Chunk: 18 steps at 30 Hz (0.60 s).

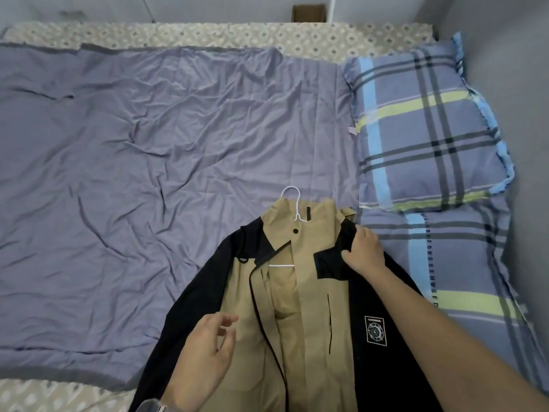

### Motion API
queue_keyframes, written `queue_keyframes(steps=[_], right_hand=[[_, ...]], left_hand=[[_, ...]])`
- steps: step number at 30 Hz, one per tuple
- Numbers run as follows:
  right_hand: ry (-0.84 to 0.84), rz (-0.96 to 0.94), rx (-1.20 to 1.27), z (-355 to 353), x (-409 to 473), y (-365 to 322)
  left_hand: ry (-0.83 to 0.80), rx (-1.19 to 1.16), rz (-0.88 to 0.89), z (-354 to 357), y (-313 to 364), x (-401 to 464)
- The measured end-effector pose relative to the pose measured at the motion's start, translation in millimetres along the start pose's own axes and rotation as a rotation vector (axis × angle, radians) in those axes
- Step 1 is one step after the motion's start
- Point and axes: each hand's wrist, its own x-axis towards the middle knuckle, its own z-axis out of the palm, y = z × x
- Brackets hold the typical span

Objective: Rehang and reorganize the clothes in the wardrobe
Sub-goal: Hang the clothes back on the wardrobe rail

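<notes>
Head view, looking down at a bed. A tan and black jacket (300, 307) lies open on the purple blanket (133, 162), with a white wire hanger (292, 203) inside its collar. The right hand (364, 251) pinches the black shoulder fabric. The left hand (208, 349) hovers over the tan front, fingers loose, holding nothing. Lifted by one shoulder alone, the jacket could probably slide off the thin hanger. A plaid pillow (427, 129) sits just beside the collar to the right. Broad open blanket lies to the left for spreading.
</notes>
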Motion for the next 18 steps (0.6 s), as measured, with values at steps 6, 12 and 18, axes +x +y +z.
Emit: queue_keyframes(steps=[6, 12, 18], right_hand=[[-0.131, 0.157, 0.113, 25.5, 26.4, -5.8], [-0.056, 0.000, 0.299, 34.7, -66.4, -26.4], [-0.344, -0.014, 0.468, 47.1, -157.0, -5.8]], left_hand=[[0.026, -0.054, -0.038, 3.7, -8.6, -0.6], [0.036, -0.051, -0.128, 0.9, -20.0, -17.4], [0.132, 0.118, -0.060, -12.4, -37.5, -13.7]])
